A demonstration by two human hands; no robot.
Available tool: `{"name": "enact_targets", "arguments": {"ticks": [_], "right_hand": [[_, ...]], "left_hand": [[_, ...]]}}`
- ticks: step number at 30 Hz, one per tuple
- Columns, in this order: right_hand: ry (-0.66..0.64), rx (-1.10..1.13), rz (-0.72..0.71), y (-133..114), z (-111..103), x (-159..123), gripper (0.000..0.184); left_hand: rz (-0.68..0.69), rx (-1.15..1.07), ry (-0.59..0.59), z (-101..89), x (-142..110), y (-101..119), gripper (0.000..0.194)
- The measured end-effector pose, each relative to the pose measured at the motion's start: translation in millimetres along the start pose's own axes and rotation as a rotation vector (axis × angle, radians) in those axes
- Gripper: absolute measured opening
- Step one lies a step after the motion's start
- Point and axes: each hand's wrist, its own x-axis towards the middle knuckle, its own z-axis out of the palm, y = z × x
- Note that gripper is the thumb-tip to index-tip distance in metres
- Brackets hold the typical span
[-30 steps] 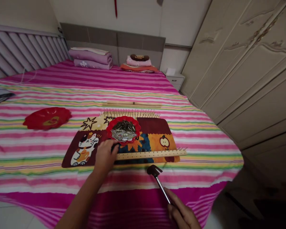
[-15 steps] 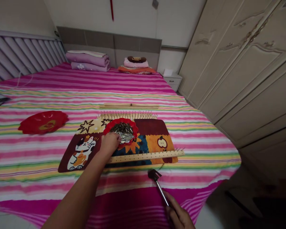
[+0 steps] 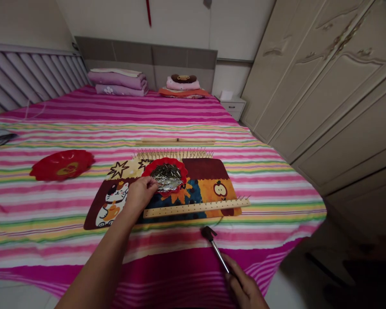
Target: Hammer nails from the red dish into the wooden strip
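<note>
My left hand [image 3: 142,192] is at the near left rim of a red scalloped bowl [image 3: 184,168], its fingers pinched together. Anything between the fingertips is too small to make out. Loose metal nails [image 3: 169,175] fill the bowl. My right hand [image 3: 244,282] grips a claw hammer [image 3: 218,254] by its handle, the dark head pointing away from me over the bed's near side. Between the hammer and the bowl lies a light wooden strip [image 3: 193,208] with a row of holes or marks. A few nails stand in its right end.
A patterned mat [image 3: 206,168] lies under the bowl and strip. Behind it is a wooden piece [image 3: 173,153] bristling with upright nails, then further bare strips [image 3: 161,141]. A red dish [image 3: 64,165] sits left on the striped bed. Folded bedding [image 3: 119,81] is by the headboard.
My left hand has drawn back from the nails toward the bowl's near left edge. The hammer stays low in my right hand, almost unmoved.
</note>
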Motion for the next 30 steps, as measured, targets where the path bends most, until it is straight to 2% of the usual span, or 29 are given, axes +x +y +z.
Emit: {"name": "enact_targets", "arguments": {"ticks": [3,6,9,11,16,22,26,30], "right_hand": [[0.018,-0.008,-0.012,-2,0,0,0.051],[0.016,-0.019,-0.016,-3,0,0,0.05],[0.009,-0.03,-0.013,-4,1,1,0.05],[0.019,-0.033,-0.023,-5,1,0,0.049],[0.035,-0.034,-0.048,-7,1,-1,0.045],[0.023,-0.053,-0.069,-9,0,-1,0.044],[0.017,-0.045,-0.061,-10,0,0,0.044],[0.005,-0.047,-0.051,-8,1,0,0.045]], "left_hand": [[-0.028,-0.086,0.023,-4.1,-16,1,0.014],[-0.062,-0.225,-0.089,1.1,-32,2,0.014],[-0.071,-0.356,-0.216,13.9,-42,5,0.012],[-0.084,-0.4,-0.262,23.3,-45,8,0.013],[-0.135,-0.449,-0.277,43.5,-42,15,0.012],[-0.191,-0.706,-0.32,63.0,-37,15,0.014],[-0.205,-0.701,-0.348,69.3,-35,14,0.014],[-0.137,-0.549,-0.335,67.8,-35,16,0.01]]}}
